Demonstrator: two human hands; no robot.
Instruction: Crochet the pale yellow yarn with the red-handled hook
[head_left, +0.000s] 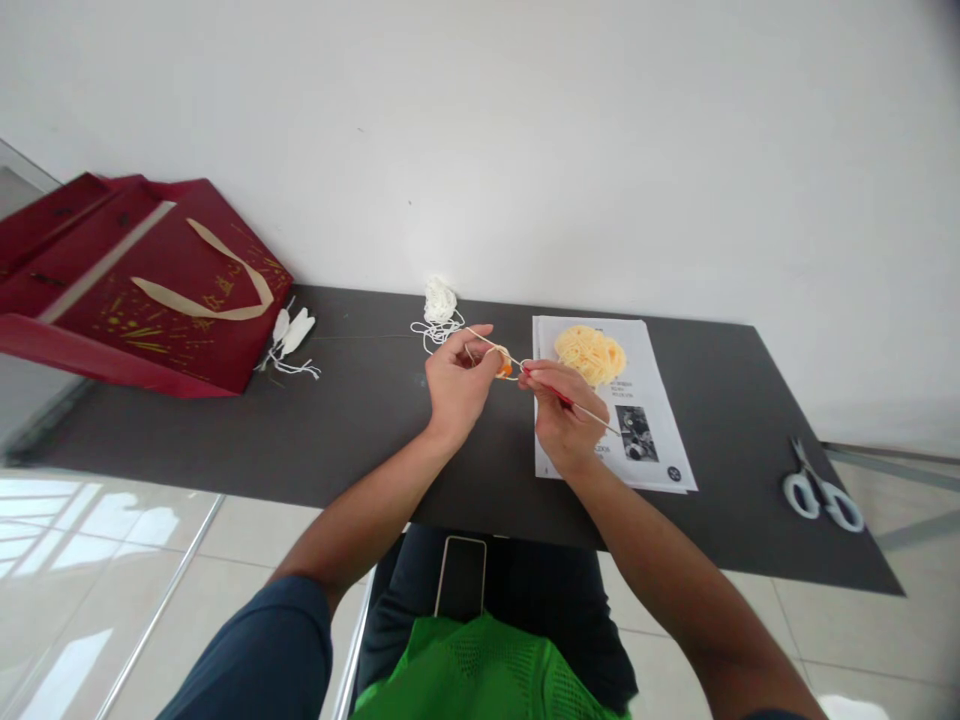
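Note:
My left hand [459, 385] pinches a small orange and pale crochet piece [505, 368] above the dark table. Pale yarn runs up over the raised forefinger and across to the other hand. In my right hand [566, 415], closed in a pen-like grip, is a crochet hook [562, 397] with a red handle. Its thin shaft sticks out to the right, while the end near the crochet piece is too small to make out. Behind my left hand lies a white yarn ball [440, 300] with loose strands. Beyond my right hand a yellow yarn bundle [590, 354] rests on printed paper sheets [660, 455].
A large red gift bag [172, 290] lies at the table's left end, beside small white pieces with thread tails [292, 335]. Scissors [821, 490] with pale handles lie near the right edge. A phone [460, 577] rests on my lap, and a white wall [525, 150] stands behind the table [360, 430].

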